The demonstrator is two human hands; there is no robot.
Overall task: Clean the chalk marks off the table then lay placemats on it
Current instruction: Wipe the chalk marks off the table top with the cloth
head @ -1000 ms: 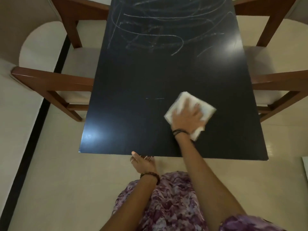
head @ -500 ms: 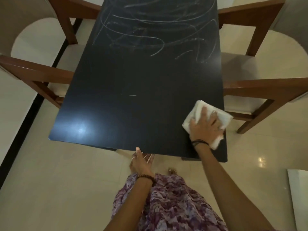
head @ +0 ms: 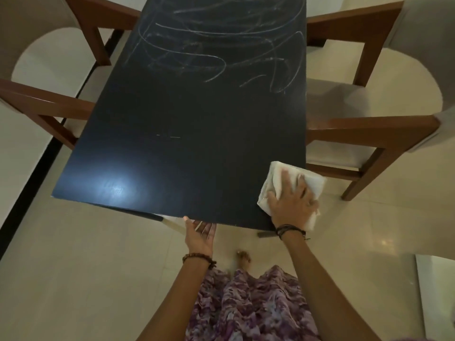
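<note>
Roughly half of the wiping looks done, and nothing of the second stage has begun. Largest in view is the black table [head: 197, 114], running from the top centre of the frame down to its near edge in the lower middle. Its near half is dark and plain apart from a glare patch at lower left and two faint short dashes [head: 170, 137] near the centre. Its far half, at the top of the frame, carries a dense tangle of chalk marks [head: 221, 45], loops and scribbles that reach almost to the right edge, so that whole area is left to clean.

Wooden chairs with pale seats stand on both sides, one chair [head: 374, 124] at right and another chair [head: 49, 104] at left, drawn close to the table.

At the lower right corner of the table lies a white cloth [head: 275, 178], folded and partly hanging past the edge. The right hand [head: 293, 203] presses down on it with fingers spread flat over the top rather than gripping it. The left hand [head: 200, 235] sits at the near edge, lower centre, palm up and fingers relaxed, just touching or just under the edge; which cannot be told.

No placemats are visible anywhere in the frame, so laying them remains wholly undone, and they would have to be fetched from out of view.
</note>
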